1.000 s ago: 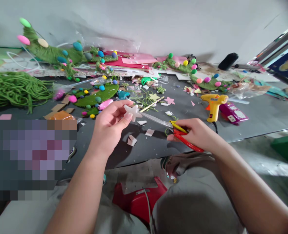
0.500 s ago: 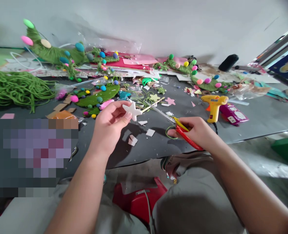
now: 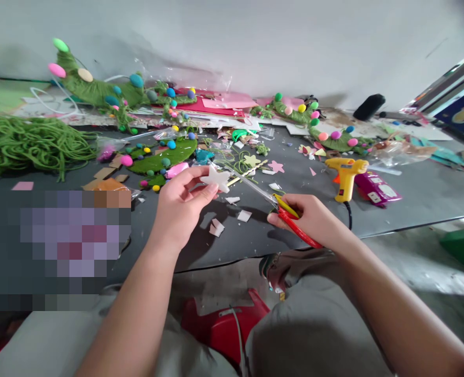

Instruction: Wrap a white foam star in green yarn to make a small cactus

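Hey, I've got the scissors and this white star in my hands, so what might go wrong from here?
The scissors in the right hand point toward the white star, which the left hand pinches; a slip might nick that hand or spoil the star.

The cord of the yellow glue gun runs to the front edge of the table, near the right forearm, so a snag could perhaps topple it.
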A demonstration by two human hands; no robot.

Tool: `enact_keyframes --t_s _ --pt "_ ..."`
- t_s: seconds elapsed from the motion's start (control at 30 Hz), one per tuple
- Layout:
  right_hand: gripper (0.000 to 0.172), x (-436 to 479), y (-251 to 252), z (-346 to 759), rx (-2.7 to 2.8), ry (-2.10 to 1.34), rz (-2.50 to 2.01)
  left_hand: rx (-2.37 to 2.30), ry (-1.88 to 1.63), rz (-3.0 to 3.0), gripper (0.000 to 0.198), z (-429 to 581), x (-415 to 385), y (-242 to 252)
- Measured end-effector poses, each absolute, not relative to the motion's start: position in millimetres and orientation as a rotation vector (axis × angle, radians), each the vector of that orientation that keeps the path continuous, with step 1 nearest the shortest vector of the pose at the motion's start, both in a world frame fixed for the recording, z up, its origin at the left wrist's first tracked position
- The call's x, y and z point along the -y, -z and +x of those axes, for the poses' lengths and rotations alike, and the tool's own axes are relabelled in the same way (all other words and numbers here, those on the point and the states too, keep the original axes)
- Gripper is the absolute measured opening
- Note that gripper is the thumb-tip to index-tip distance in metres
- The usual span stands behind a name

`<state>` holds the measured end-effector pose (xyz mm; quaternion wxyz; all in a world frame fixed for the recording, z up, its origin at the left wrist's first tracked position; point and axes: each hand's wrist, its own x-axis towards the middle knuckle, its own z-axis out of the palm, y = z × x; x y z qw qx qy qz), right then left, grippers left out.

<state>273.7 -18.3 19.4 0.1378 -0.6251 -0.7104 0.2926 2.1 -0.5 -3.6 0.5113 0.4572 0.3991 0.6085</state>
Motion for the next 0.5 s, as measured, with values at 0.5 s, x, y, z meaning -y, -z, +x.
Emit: enact_keyframes --t_s 0.5 --pt "0.061 20.8 -23.7 267.8 2.037 -0.882 -1.775 -0.989 -1.415 1.119 0.028 0.8 1.5 3.0"
